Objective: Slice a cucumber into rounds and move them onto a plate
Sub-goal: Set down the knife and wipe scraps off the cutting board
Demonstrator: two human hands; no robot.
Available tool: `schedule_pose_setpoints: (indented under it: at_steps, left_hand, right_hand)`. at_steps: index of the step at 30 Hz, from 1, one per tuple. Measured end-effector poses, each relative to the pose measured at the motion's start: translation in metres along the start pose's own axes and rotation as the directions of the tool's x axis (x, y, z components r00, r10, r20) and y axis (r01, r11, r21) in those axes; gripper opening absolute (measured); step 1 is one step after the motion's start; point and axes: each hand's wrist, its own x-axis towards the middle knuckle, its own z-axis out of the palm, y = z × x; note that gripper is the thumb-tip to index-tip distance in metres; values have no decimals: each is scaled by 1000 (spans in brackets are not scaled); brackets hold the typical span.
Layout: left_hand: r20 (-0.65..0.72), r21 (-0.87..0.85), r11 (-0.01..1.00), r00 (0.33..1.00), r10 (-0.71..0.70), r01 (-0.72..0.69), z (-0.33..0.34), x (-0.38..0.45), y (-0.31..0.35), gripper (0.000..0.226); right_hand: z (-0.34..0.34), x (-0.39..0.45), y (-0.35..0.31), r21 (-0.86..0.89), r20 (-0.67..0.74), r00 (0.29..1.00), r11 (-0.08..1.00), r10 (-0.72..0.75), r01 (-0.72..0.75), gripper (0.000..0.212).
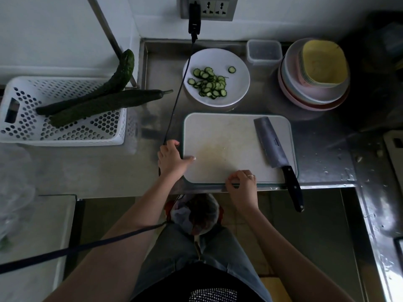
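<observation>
A white plate (241,92) at the back of the steel counter carries a heap of cucumber rounds (209,83). In front of it lies a white cutting board (229,138) with no cucumber on it. A cleaver (274,147) rests on the board's right side, its black handle sticking out over the counter's front edge. My left hand (171,159) holds the board's left edge, thumb lying on top. My right hand (242,185) grips the board's front edge with curled fingers. Two whole cucumbers (104,103) lie across a white basket (65,132) at the left.
A black cable (177,99) runs from the wall socket (194,16) down past the plate and my left hand. A stack of bowls (314,88) and a clear lidded box (263,51) stand at the back right. The counter drops off just below the board.
</observation>
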Motion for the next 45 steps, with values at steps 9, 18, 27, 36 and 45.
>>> schedule_pose_setpoints:
  at_steps: [9, 18, 27, 36, 45]
  left_hand:
    - [10, -25, 1000, 1000, 1, 0, 2, 3, -4, 69]
    - [10, -22, 1000, 1000, 3, -2, 3, 4, -5, 68]
    - [17, -26, 1000, 1000, -8, 8, 2, 3, -3, 70]
    - [190, 180, 982, 982, 22, -57, -8, 3, 3, 95]
    - [147, 207, 978, 989, -31, -1, -10, -6, 7, 105]
  right_hand:
    - [24, -41, 1, -83, 475, 868, 974, -147, 210, 35]
    - [6, -25, -14, -180, 716, 679, 896, -163, 405, 23]
    - [-14, -16, -46, -102, 823, 542, 895, -170, 435, 29]
    - [2, -19, -41, -170, 775, 591, 827, -224, 536, 23]
    - [-2, -20, -39, -63, 558, 793, 940, -245, 335, 41]
